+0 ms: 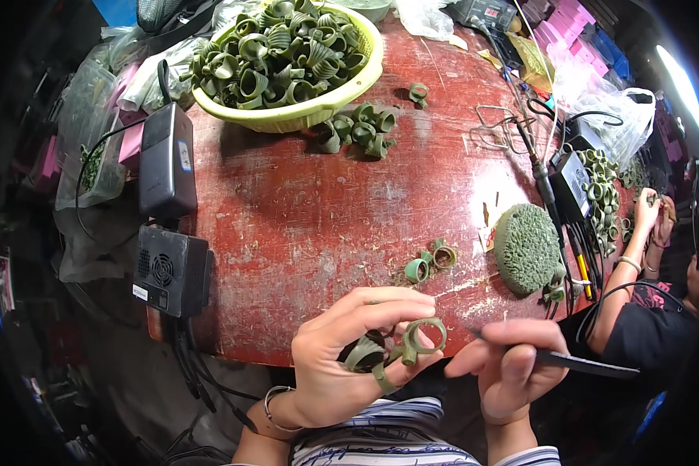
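Near the table's front edge, my left hand [338, 353] is closed around several green rings. One green ring [429, 335] stands up at its fingertips, and a ribbed green ring [363, 353] shows in the palm. Between the thumb and fingers of my right hand [516, 365] is a thin, dark, flat file [590, 363]; its narrow tip points at the left hand, apart from the rings. Just beyond my hands, a green ring [417, 270] and a brownish-green ring [443, 256] lie on the table.
A yellow basket [287, 118] heaped with ribbed green rings stands on the red table [303, 202]. Loose rings [365, 128] lie below it. Black power boxes [172, 268] sit left. At right are a rough green disc [526, 248], cables and another person's hands [651, 210].
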`<state>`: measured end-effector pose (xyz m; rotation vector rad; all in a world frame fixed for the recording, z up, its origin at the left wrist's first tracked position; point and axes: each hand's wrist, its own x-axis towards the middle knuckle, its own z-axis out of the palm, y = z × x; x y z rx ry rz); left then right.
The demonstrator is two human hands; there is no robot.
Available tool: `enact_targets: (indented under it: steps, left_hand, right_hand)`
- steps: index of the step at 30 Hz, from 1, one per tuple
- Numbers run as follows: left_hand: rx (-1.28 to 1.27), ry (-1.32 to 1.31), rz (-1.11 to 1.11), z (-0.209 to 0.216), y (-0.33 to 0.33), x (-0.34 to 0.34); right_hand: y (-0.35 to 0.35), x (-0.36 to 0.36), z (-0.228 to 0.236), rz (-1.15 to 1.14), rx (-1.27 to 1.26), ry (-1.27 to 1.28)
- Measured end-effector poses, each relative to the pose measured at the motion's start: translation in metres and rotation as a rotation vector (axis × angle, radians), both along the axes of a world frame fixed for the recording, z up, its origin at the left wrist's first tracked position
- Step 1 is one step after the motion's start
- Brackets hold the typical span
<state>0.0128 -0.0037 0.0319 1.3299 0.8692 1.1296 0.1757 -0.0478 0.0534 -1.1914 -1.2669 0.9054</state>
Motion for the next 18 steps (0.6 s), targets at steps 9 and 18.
enact_targets:
  steps: [9, 18]
  left_hand:
    - [0.037, 0.118, 0.022, 0.000, -0.003, -0.006]
    - [0.009, 0.081, -0.056, -0.006, 0.000, -0.013]
  right_hand:
    - [0.026, -0.004, -0.005, 0.309, 0.077, -0.073]
    - [0.024, -0.004, -0.007, 0.236, 0.218, -0.177]
